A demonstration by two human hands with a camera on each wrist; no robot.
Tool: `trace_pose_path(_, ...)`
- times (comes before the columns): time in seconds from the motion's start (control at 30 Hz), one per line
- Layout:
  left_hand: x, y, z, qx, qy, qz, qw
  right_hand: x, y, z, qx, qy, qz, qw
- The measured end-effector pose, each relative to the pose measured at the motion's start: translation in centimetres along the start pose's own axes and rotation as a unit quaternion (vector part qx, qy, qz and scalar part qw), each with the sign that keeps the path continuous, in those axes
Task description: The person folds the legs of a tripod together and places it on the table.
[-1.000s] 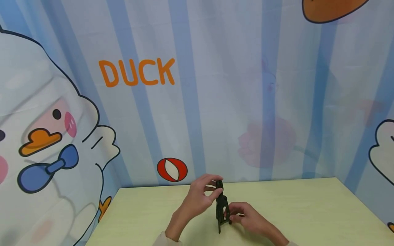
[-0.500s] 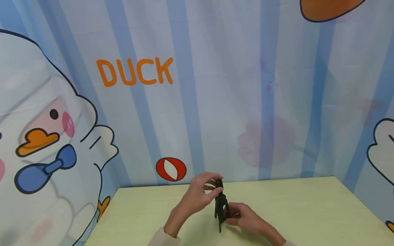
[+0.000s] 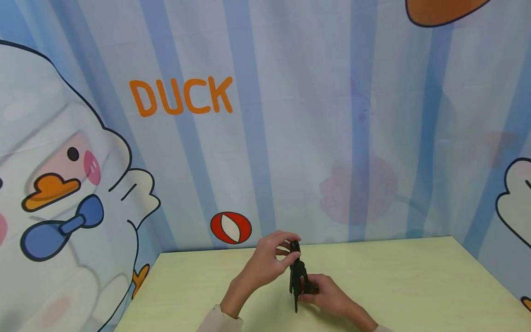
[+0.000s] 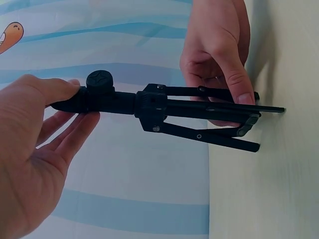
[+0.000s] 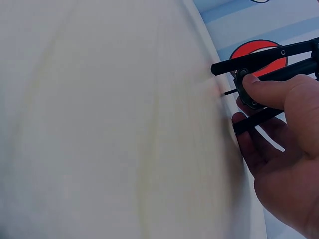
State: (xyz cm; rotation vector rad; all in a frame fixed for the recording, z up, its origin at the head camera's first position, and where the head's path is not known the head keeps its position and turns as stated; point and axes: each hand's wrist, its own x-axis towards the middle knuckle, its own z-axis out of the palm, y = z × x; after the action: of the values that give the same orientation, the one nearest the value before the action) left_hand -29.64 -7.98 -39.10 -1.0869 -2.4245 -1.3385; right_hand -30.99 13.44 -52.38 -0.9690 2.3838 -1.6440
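Observation:
A small black tripod [image 3: 297,276] stands upright, centre front in the head view, its legs only slightly spread. My left hand [image 3: 265,263] pinches its top between thumb and fingers. In the left wrist view a round knob [image 4: 100,81] juts out just beyond those fingertips. My right hand [image 3: 329,296] holds the tripod low down, at the legs. In the right wrist view its thumb presses the brace joint [image 5: 244,82], with fingers behind a leg [image 5: 259,119]. Whether the leg tips touch the table cannot be told.
The pale yellow table [image 3: 394,276] extends to both sides of the hands. Behind it hangs a blue-striped curtain [image 3: 298,138] printed with ducks and a red ball [image 3: 231,228].
My right hand has shifted left, farther round the lower legs, and the legs have drawn closer together. The left hand keeps its grip on the top. The head view has shifted slightly.

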Motion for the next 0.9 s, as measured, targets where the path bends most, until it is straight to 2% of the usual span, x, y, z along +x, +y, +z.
trace_pose_path(0.2, -0.1, 0.1, 0.1, -0.004, 0.002, 0.010, 0.9999, -0.2, -0.1, -0.2, -0.008, -0.009, 0.001, 0.9999)
trace_pose_path(0.37, -0.6, -0.3, -0.2, -0.007, 0.020, 0.011, 0.9997, -0.4, 0.2, -0.2, -0.007, -0.009, -0.014, 0.9998)
trace_pose_path(0.57, -1.2, -1.0, -0.8, -0.045, 0.053, -0.021, 0.9974, -0.9, 0.4, -0.7, -0.012, 0.028, -0.016, 0.9994)
trace_pose_path(0.7, -1.8, -1.6, -1.2, -0.081, 0.071, -0.049, 0.9930, -1.4, 0.5, -1.2, -0.009, 0.051, -0.013, 0.9986)
trace_pose_path(0.9, -2.8, -2.6, -2.0, -0.110, 0.095, -0.074, 0.9867, -1.7, 0.1, -2.3, -0.005, 0.069, -0.005, 0.9976)
